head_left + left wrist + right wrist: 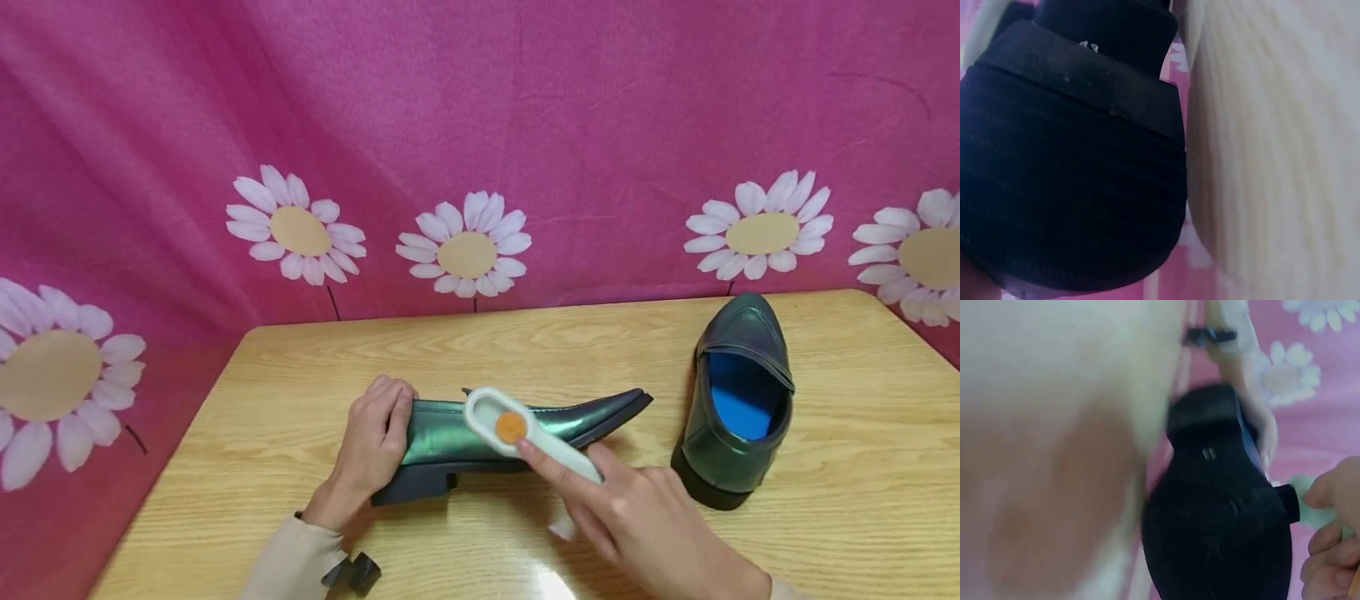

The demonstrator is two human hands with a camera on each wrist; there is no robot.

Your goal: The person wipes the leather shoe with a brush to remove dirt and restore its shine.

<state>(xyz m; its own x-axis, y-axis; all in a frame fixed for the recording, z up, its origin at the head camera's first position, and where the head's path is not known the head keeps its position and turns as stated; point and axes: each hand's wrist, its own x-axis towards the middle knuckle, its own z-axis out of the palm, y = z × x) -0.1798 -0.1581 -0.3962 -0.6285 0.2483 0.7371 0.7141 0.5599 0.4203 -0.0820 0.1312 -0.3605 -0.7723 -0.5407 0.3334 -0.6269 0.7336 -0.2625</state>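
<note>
A shiny dark green loafer is tilted on its side above the table, toe to the right. My left hand grips it round the heel end. In the left wrist view the black heel fills much of the frame. With my right hand I hold a pale green long-handled brush, index finger lying along it at the orange button. The brush head overlaps the shoe's side. In the right wrist view, dark bristles meet the shoe's edge beside the black sole.
The matching loafer, with a blue insole, stands upright on the wooden table to the right, close to my right hand. Behind the table hangs a magenta cloth with white daisies. A black strap device sits at my left wrist.
</note>
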